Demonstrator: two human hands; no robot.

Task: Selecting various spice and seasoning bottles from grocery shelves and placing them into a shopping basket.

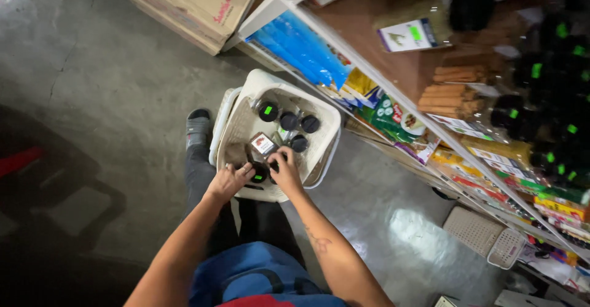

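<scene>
From the head view, a white basket (pixel 322 118) sits on the floor beside the shelf (pixel 430 119), and both hands are down at its near edge. The left hand (pixel 228 181) is curled around a dark-lidded jar (pixel 259 174) with a green sticker; the right hand (pixel 284 169) closes over another jar next to it, though what its fingers pinch is hard to make out. Four more jars (pixel 289 121) stand at the basket's far side. The shelf beside the basket already holds many similar jars, so several basket jars remain.
</scene>
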